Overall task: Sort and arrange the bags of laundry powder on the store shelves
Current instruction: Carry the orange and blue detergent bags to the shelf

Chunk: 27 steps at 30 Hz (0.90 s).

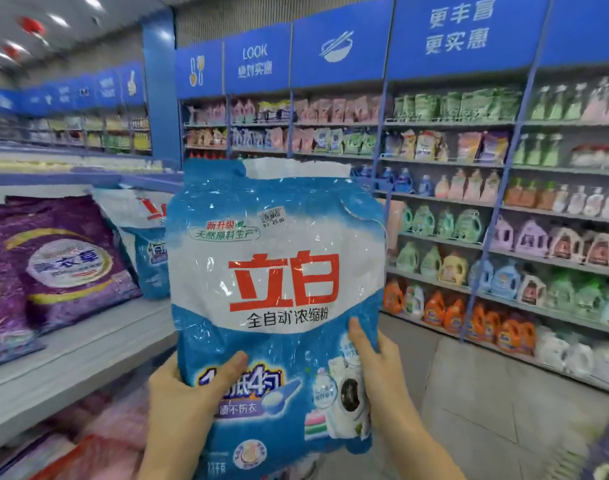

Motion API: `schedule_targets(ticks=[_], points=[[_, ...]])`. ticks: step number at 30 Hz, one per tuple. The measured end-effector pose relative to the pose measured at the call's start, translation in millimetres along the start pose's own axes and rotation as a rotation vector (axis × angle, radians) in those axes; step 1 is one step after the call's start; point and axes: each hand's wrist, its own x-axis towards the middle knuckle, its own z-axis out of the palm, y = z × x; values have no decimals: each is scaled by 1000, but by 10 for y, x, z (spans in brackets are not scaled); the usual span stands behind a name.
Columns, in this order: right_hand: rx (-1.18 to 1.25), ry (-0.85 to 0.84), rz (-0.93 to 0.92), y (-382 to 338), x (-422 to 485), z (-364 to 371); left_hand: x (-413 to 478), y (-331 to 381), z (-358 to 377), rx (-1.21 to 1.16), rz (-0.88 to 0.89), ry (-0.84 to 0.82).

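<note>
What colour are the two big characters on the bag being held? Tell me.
Red, on a white band of the blue bag; head view.

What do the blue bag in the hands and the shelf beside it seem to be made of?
The blue bag looks like thin glossy plastic film: it crinkles and catches bright glints. The shelf is probably painted metal: smooth, matt, pale grey.

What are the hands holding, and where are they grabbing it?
Both hold one blue-and-white laundry powder bag: left hand on its lower left edge, right hand on its lower right edge.
</note>
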Motion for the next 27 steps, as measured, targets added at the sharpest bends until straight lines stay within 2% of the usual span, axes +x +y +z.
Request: schedule_targets(ticks=[4, 9, 14, 21, 25, 27], points=[[11, -21, -10, 109, 723, -138, 363, -139, 470, -14, 8, 7], [81, -35, -26, 185, 1588, -201, 904, -266, 894, 2, 102, -56], [102, -64, -10, 150, 2385, -216, 1420, -331, 1138, -12, 106, -173], [143, -71, -28, 185, 3477, 16, 1745, -384, 930, 135, 346, 113], [145, -145, -42, 222, 3990, 349, 1812, -667, 989, 227, 289, 205], [149, -197, -41, 213, 4180, 495, 1891, -827, 1067, 370, 236, 235]])
